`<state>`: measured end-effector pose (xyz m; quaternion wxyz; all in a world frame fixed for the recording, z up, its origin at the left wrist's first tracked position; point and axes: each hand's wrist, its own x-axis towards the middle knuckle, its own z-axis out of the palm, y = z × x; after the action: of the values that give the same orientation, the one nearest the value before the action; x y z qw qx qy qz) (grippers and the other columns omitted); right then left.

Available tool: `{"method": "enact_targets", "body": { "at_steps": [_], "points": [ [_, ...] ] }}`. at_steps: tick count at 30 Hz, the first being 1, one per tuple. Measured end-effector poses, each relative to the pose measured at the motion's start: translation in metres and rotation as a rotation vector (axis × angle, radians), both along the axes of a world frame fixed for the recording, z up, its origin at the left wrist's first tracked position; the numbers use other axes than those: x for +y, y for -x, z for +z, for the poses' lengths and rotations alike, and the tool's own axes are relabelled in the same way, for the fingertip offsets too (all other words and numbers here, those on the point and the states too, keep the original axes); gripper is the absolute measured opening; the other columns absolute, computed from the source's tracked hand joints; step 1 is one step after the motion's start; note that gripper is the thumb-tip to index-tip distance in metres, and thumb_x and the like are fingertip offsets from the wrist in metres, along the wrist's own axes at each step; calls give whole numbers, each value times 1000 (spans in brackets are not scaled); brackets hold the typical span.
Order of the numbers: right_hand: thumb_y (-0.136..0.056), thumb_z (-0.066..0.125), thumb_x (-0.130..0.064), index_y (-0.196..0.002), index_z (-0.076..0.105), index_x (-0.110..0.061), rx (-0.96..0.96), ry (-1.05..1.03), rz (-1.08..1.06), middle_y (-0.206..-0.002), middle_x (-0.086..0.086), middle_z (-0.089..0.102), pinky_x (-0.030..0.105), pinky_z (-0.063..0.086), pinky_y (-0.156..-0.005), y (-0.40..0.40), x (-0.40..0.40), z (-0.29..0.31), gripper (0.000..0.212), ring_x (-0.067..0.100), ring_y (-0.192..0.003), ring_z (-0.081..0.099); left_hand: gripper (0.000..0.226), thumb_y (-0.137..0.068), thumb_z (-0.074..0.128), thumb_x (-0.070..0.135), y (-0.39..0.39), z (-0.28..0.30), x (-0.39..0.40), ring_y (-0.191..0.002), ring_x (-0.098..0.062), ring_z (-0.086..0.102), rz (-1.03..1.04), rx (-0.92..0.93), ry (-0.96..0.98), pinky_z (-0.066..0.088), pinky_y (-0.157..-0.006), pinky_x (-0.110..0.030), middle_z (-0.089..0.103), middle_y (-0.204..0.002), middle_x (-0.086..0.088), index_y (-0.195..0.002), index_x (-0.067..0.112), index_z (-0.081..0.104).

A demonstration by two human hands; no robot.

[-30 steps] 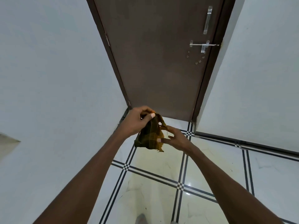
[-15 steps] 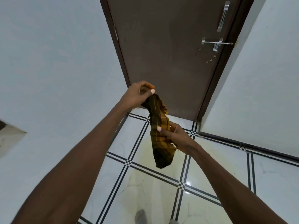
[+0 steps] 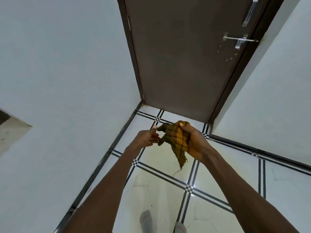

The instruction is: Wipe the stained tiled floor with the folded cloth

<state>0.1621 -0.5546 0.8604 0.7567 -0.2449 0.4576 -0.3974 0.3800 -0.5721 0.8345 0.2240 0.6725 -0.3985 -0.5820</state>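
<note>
A mustard-yellow checked cloth (image 3: 176, 138) is bunched in the air above the white tiled floor (image 3: 223, 167). My right hand (image 3: 196, 143) grips its right side, thumb on top, and one frayed corner hangs down from it. My left hand (image 3: 148, 137) is just left of the cloth. Its thumb and fingers pinch the cloth's upper left corner, with the palm facing right. A yellowish stain (image 3: 159, 159) spreads over the tile below the hands, between black double grout lines.
A shut brown door (image 3: 176, 56) with a metal bolt (image 3: 239, 40) closes the far end. White walls (image 3: 67, 81) stand close on both sides. My feet in grey socks (image 3: 146, 220) are on the tiles at the bottom edge.
The cloth has dropped from a long hanging strip to a bunch in my right hand. My left hand came down from holding its top end and now holds just a corner.
</note>
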Motion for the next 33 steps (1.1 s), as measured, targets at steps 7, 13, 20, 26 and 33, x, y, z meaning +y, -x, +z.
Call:
{"method": "enact_targets", "body": {
  "at_steps": [7,13,20,26,33],
  "points": [
    [-104,55,-29,-131,67,-8,-14,-59,-3,-128,19,73,49,52,-107,-2,-6,17,36,38,-122,69,74,-102,30,66,10,-1,-4,-129,-31,63,182,494,-17,42,-117,-44,66,-139,-14,-145,11,56],
    [-103,60,-30,-123,68,-11,117,-48,8,-108,13,76,43,58,-90,13,-12,21,29,31,-104,73,42,-102,57,40,13,11,-8,-128,-28,62,93,409,123,49,-112,-44,70,-127,-8,-132,11,62],
    [-101,66,-21,-104,72,-5,575,6,-19,-96,16,73,28,58,-72,35,-18,15,17,18,-81,71,33,-93,73,39,6,20,-19,-104,-24,72,44,-52,398,57,-102,-47,75,-106,-10,-106,8,74],
    [-103,64,-24,-121,64,-9,499,66,-57,-102,9,73,28,60,-72,30,-17,30,24,21,-92,73,35,-101,60,41,10,24,-20,-111,-30,68,40,-110,456,58,-100,-50,68,-117,-12,-117,9,61],
    [-106,56,-25,-125,60,-12,378,70,-44,-104,9,68,30,59,-82,21,-8,41,23,24,-101,71,36,-109,42,35,20,25,-8,-130,-37,59,133,169,304,55,-102,-51,54,-144,-15,-137,13,44]
  ]
}}
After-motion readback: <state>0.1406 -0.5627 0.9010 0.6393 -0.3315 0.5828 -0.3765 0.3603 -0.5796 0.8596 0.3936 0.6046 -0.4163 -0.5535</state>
